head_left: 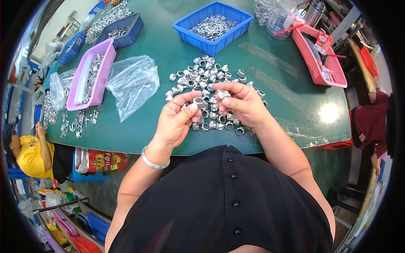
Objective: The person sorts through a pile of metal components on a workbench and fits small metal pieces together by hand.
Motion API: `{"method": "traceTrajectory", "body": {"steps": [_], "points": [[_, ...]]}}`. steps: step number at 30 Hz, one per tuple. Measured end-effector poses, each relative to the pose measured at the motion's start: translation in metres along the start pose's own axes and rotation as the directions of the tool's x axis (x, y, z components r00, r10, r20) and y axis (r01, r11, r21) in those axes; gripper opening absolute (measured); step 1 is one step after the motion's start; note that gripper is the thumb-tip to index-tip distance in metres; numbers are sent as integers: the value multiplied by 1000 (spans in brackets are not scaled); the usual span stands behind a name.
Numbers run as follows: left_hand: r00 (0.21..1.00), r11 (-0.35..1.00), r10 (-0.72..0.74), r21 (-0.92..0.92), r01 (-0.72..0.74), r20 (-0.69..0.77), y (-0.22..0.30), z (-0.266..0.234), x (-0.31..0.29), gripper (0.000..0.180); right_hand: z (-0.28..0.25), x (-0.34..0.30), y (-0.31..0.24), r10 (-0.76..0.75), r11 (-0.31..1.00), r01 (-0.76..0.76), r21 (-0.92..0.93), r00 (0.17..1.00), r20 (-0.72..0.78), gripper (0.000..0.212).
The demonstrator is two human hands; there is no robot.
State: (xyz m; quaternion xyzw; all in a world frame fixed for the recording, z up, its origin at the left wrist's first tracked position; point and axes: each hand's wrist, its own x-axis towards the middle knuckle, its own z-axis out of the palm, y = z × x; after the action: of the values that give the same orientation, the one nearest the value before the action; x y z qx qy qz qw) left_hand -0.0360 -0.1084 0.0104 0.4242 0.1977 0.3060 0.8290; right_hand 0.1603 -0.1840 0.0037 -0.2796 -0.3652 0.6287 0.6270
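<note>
Above a loose pile of small silvery metal rings [205, 75] I hold both hands close together. Thumb and fingers of my left hand [172, 119] pinch one chunky metal ring [198, 100], its round opening facing up. My right hand [247, 104] grips another metal ring [222, 94] between thumb and forefinger, its solid side showing. The two held rings are near each other but apart. More rings lie on the table beneath and between my hands, partly hidden by my fingers.
A blue bin [213, 41] of metal pieces stands beyond the pile. Leftward are a clear plastic bag [134, 84], a pink tray [110, 57] and a dark blue bin [137, 28]. A red-pink basket [337, 76] sits right. A person in yellow [36, 154] works at left.
</note>
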Motion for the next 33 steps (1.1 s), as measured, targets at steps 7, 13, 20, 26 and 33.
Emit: {"method": "traceTrajectory", "body": {"steps": [7,13,20,26,33], "points": [[1000,1000,4,-9,-4,14,-1,0,1,28,6,0,4,-107,946,85,-313,993,-56,37],[1000,1000,-16,-17,16,2,-3,2,0,28,6,0,5,-164,908,145,-393,986,-15,35],[999,1000,2,-10,-1,46,-3,6,2,28,6,0,7,-209,857,183,-482,978,0,34],[998,1000,5,11,-6,55,-5,5,3,32,5,0,8,-226,831,198,-520,974,9,33],[998,1000,15,8,-16,64,-8,3,4,35,7,1,8,-234,817,208,-538,972,21,33]]}}
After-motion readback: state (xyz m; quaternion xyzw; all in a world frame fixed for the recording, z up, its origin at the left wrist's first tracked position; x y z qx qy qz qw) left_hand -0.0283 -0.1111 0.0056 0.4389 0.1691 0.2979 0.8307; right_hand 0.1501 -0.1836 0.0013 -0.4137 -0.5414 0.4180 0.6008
